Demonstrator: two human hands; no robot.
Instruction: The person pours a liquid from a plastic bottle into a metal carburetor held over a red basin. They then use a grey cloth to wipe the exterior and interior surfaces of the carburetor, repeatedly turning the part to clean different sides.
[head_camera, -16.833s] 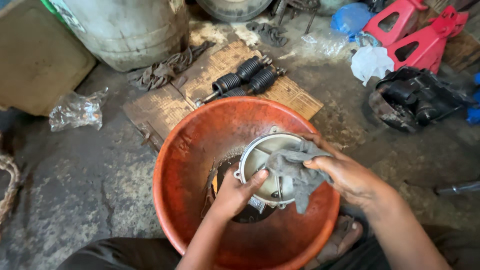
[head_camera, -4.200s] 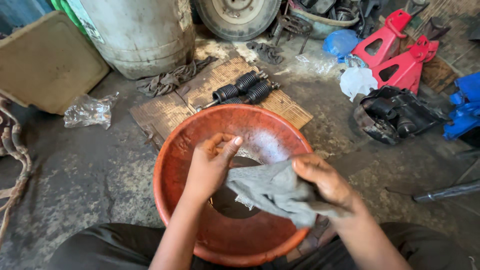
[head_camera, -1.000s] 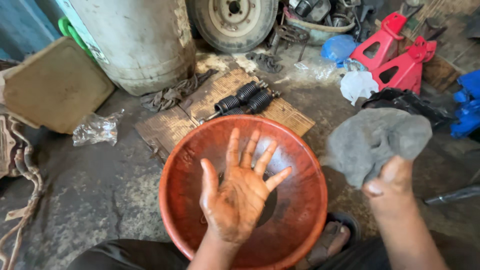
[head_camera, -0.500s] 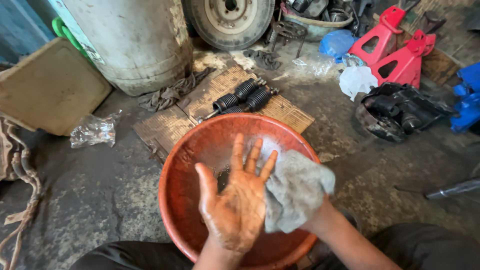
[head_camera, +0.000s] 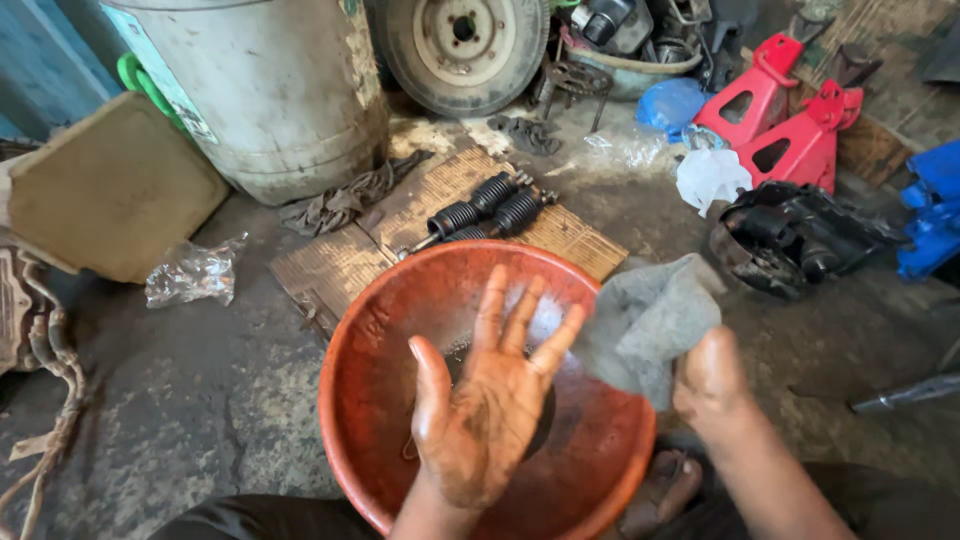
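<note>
Left hand (head_camera: 490, 405) is spread wide open, palm up and greasy, right over the orange basin (head_camera: 380, 400) sitting on the floor. Right hand (head_camera: 712, 378) has a tight grip on a grey rag (head_camera: 645, 320), bunched up just past the basin's right rim. Black springs (head_camera: 490, 210) lie on cardboard (head_camera: 330, 265) behind the basin.

Over the orange basin (head_camera: 370, 400) the left hand (head_camera: 485, 410) spreads open, palm up and grimy, fingers apart. Just right of the basin's rim the right hand (head_camera: 712, 378) grips a grey rag (head_camera: 645, 322). Beyond the basin lie black rubber boots (head_camera: 490, 208) on a woven mat (head_camera: 340, 265)
</note>
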